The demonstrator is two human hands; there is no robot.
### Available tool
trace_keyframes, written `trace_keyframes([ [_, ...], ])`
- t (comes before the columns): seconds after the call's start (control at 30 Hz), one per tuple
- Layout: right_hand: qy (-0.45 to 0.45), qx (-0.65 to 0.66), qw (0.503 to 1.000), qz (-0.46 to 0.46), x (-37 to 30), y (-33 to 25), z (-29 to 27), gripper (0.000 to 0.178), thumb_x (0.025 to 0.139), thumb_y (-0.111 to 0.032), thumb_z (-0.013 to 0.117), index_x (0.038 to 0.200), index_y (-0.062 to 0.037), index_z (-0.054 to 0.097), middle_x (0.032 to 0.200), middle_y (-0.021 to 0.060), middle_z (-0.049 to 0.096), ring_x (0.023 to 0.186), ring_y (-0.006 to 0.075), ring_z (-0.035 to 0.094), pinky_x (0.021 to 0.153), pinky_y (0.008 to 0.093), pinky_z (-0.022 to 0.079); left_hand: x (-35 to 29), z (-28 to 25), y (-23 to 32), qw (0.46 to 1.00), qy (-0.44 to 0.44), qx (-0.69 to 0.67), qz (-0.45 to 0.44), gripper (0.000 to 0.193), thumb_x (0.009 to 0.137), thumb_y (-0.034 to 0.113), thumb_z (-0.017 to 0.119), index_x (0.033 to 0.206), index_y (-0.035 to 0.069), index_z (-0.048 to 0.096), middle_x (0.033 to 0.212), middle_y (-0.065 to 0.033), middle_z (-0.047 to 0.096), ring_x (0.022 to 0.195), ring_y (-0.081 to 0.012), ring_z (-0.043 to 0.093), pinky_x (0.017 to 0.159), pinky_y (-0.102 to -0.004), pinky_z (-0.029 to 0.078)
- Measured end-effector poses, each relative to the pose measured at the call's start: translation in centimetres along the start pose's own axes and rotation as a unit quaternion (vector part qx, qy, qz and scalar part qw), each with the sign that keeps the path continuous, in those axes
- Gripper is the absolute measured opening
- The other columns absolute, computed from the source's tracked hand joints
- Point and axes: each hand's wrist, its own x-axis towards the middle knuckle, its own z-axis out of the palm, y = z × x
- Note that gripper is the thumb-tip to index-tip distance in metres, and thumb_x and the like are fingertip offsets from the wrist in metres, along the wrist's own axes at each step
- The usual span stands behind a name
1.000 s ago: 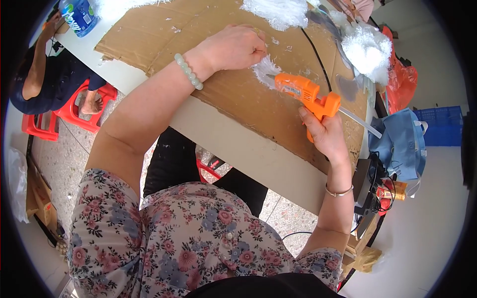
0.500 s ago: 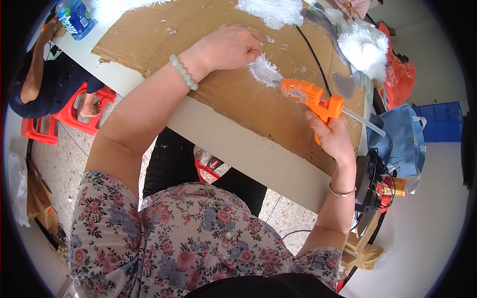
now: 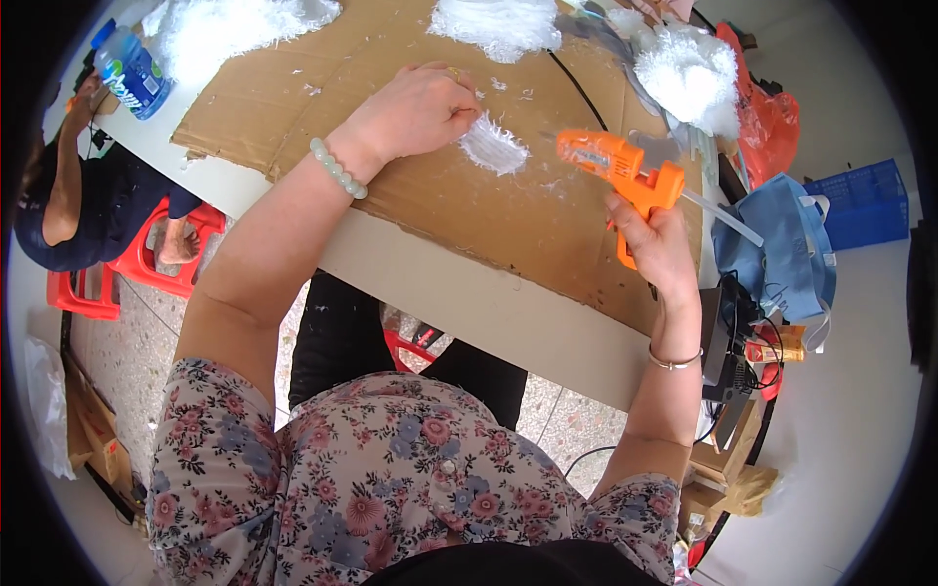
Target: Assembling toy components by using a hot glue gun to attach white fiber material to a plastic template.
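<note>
Left hand (image 3: 415,112): grip pressed together, apparently pinching the left end of a white patch (image 3: 494,147), which lies on cardboard (image 3: 547,215) over the counter (image 3: 489,298). Right hand (image 3: 664,249): grip wrapped round an orange glue gun (image 3: 630,176), nozzle apart from patch. Status: likely midway; patch laid flat, any glue on it too small to tell. Three white heaps (image 3: 493,24), apart from both hands, seemingly unworked.

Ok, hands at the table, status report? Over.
Right hand: grip around orange glue gun, clear of fringed white patch. Left hand: at patch's edge. Black cable beyond, on cardboard.
</note>
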Motion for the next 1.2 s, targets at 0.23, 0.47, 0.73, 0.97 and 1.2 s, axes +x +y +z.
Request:
trace_keyframes([
  [0.23,0.068,0.229,0.971,-0.010,0.2,1.1,-0.1,0.016,0.091,-0.020,0.056,0.094,-0.0043,0.059,0.079,0.0027,0.060,0.071,0.0106,0.056,0.065,0.0251,0.044,0.4,0.7,0.3,1.000,0.026,-0.001,0.013,0.016,0.082,0.015,0.054,0.085,0.007,0.068,0.090,-0.0069,0.066,0.090,-0.0270,0.058,0.085,-0.0399,0.043],
  [0.47,0.058,0.351,0.935,-0.004,2.0,1.3,1.8,0.020,0.092,-0.022,0.055,0.093,-0.0029,0.058,0.079,0.0034,0.059,0.074,0.0119,0.057,0.067,0.0260,0.046,-0.4,-0.6,0.4,0.992,0.046,-0.109,-0.049,0.015,0.083,0.007,0.056,0.096,0.005,0.063,0.089,-0.0104,0.066,0.072,-0.0266,0.062,0.066,-0.0346,0.050],
  [0.73,0.033,0.377,0.926,0.005,1.6,2.0,1.4,0.026,0.091,-0.025,0.054,0.102,-0.0020,0.058,0.085,0.0042,0.060,0.075,0.0131,0.058,0.071,0.0273,0.049,0.3,-1.5,1.4,0.992,0.105,-0.061,0.024,0.012,0.077,0.007,0.066,0.087,0.003,0.061,0.092,-0.0057,0.063,0.073,-0.0188,0.055,0.048,-0.0289,0.042],
  [0.97,0.022,0.400,0.916,0.015,2.0,2.4,1.6,0.026,0.091,-0.025,0.055,0.102,-0.0019,0.058,0.085,0.0038,0.060,0.076,0.0129,0.058,0.070,0.0269,0.049,-1.0,-2.7,4.4,0.982,-0.002,0.108,0.152,0.019,0.068,0.003,0.071,0.085,0.005,0.062,0.092,-0.0051,0.060,0.086,-0.0247,0.056,0.077,-0.0349,0.045],
  [1.2,0.019,0.386,0.922,0.005,2.5,2.4,2.0,0.023,0.092,-0.025,0.054,0.098,-0.0034,0.059,0.082,0.0027,0.059,0.074,0.0119,0.056,0.069,0.0268,0.047,-1.1,-1.2,3.6,0.992,-0.029,0.056,0.105,0.011,0.073,0.003,0.067,0.082,0.004,0.061,0.089,-0.0078,0.058,0.083,-0.0273,0.057,0.084,-0.0376,0.042],
])
